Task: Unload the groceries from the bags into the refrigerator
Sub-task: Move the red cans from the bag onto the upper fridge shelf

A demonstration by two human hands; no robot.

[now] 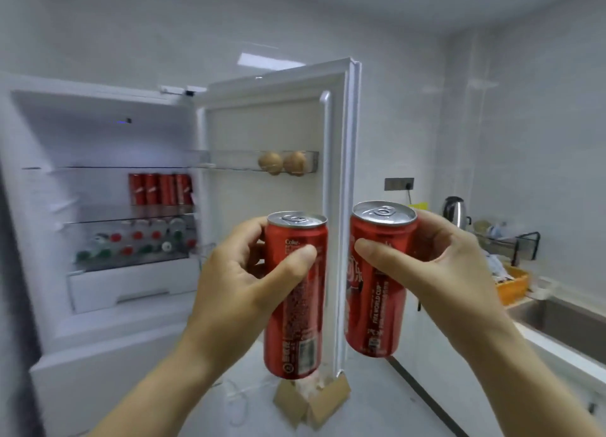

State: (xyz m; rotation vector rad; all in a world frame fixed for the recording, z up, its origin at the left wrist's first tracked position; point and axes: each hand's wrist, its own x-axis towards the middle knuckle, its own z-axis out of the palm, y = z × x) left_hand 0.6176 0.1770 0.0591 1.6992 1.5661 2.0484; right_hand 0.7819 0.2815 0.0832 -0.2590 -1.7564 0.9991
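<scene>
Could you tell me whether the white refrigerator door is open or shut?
Open: the white refrigerator door stands wide, baring shelved red cans inside.

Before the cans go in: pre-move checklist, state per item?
1. Fridge door open: ok.
2. Left hand grips left can: ok.
3. Right hand grips right can: ok.
4. Both cans near upright: ok.
5. Bare shelf left of the row of red cans: ok.
6. Room behind that row: cannot tell.
</scene>
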